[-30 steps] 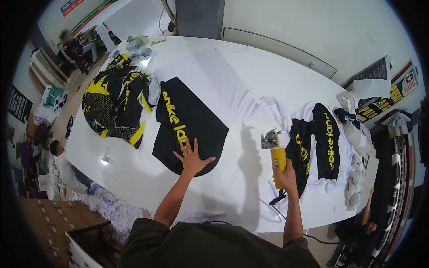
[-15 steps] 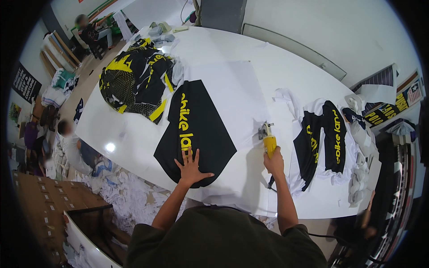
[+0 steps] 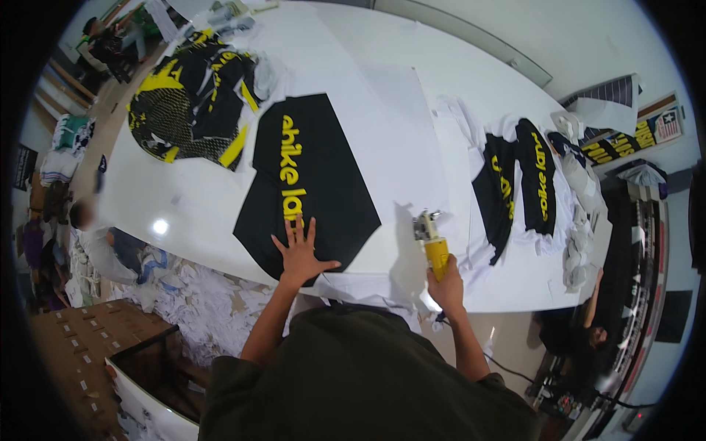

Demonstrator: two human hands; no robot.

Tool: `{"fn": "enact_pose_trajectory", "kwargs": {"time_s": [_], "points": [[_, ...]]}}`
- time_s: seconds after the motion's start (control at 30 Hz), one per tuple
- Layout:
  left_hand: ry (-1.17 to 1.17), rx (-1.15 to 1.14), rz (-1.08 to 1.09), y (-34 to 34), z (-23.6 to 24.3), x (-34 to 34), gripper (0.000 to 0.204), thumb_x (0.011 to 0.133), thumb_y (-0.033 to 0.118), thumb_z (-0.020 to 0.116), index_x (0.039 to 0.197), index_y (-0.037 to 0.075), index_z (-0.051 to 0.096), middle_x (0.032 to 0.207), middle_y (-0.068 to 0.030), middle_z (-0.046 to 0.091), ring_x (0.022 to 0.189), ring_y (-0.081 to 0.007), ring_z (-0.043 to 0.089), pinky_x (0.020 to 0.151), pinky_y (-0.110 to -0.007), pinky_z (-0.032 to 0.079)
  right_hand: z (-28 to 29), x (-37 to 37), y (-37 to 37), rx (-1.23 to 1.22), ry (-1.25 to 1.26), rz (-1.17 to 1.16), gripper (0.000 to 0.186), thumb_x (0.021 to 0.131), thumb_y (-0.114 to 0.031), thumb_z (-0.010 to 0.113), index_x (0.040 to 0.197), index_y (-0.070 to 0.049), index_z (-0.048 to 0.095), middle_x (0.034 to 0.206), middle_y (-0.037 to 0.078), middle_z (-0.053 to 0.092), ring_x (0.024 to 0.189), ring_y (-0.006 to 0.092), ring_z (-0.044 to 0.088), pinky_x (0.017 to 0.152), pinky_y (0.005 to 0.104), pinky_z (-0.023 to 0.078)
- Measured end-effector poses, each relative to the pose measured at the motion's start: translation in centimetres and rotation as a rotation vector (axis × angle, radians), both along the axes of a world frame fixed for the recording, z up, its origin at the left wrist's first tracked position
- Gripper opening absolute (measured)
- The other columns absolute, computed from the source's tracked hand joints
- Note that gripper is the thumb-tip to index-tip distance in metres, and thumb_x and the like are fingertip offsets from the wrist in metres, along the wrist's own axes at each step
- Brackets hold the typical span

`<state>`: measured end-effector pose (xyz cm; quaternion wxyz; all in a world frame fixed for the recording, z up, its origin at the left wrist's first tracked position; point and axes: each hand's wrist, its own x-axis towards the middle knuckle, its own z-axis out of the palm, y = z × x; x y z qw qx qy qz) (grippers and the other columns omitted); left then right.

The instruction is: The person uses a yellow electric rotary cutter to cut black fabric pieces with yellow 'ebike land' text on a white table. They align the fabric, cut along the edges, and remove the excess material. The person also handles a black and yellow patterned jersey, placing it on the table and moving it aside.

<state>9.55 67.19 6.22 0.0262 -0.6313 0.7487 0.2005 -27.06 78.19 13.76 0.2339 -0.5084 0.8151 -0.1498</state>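
Observation:
My left hand [image 3: 299,253] lies with spread fingers on a large black fabric piece [image 3: 320,176] with yellow lettering, near the table's front edge. My right hand [image 3: 446,283] grips a yellow electric cutter [image 3: 437,253]; its metal head is just right of that piece, over a white sheet [image 3: 390,132] on the white table [image 3: 382,33]. A dark cord hangs from the cutter. Farther right are black lettered strips [image 3: 537,176] on white material. A heap of black and yellow fabric pieces [image 3: 191,99] lies at the back left.
Co-workers sit at the back left [image 3: 110,48] and left [image 3: 110,250]; another [image 3: 570,331] is beside a long machine [image 3: 625,294] at right. White scraps [image 3: 198,316] cover floor below the table. A brown surface [image 3: 84,353] stands at lower left, white bundles [image 3: 581,272] line the table's right end.
The black piece has slid toward the table's front edge under my left hand. The cutter has moved leftward, closer to that piece, and the camera view has shifted.

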Motion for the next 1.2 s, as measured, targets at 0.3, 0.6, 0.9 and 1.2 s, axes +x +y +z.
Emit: {"fn": "enact_pose_trajectory", "kwargs": {"time_s": [0.3,0.6,0.9,1.2], "points": [[0.006,-0.006,0.007,0.0,0.4,0.4,0.145,0.060,0.090,0.071,0.168,0.013,0.014,0.173,-0.0239,0.003,0.158,-0.0490,-0.003,0.109,-0.086,0.004,0.9,3.7,1.7,0.176,-0.050,0.197,0.067,0.093,-0.029,0.070,0.141,0.003,0.035,0.122,0.034,0.061,0.100,0.0532,0.066,0.086,0.0577,0.055],[0.005,0.036,0.027,0.0,0.5,0.3,0.143,0.059,0.089,0.072,0.168,0.017,0.015,0.174,-0.0200,0.004,0.159,-0.0467,-0.001,0.111,-0.084,-0.002,0.2,4.6,-0.2,0.125,-0.013,0.243,0.071,0.092,-0.027,0.069,0.144,0.007,0.033,0.123,0.033,0.060,0.099,0.0524,0.067,0.083,0.0575,0.056],[0.018,0.026,0.036,-0.3,0.8,0.2,0.143,0.059,0.088,0.073,0.168,0.017,0.015,0.174,-0.0200,0.003,0.159,-0.0470,-0.001,0.112,-0.084,0.001,0.7,4.9,-0.9,0.146,-0.061,0.228,0.073,0.093,-0.027,0.070,0.144,0.011,0.034,0.125,0.039,0.060,0.103,0.0546,0.066,0.085,0.0551,0.056],[0.000,0.031,0.030,0.0,0.2,0.1,0.144,0.058,0.088,0.073,0.168,0.017,0.015,0.174,-0.0197,0.004,0.159,-0.0463,-0.002,0.112,-0.083,0.001,0.2,5.0,-2.4,0.099,-0.031,0.275,0.065,0.095,-0.026,0.067,0.140,0.005,0.033,0.115,0.034,0.062,0.094,0.0541,0.066,0.078,0.0585,0.055]]}}
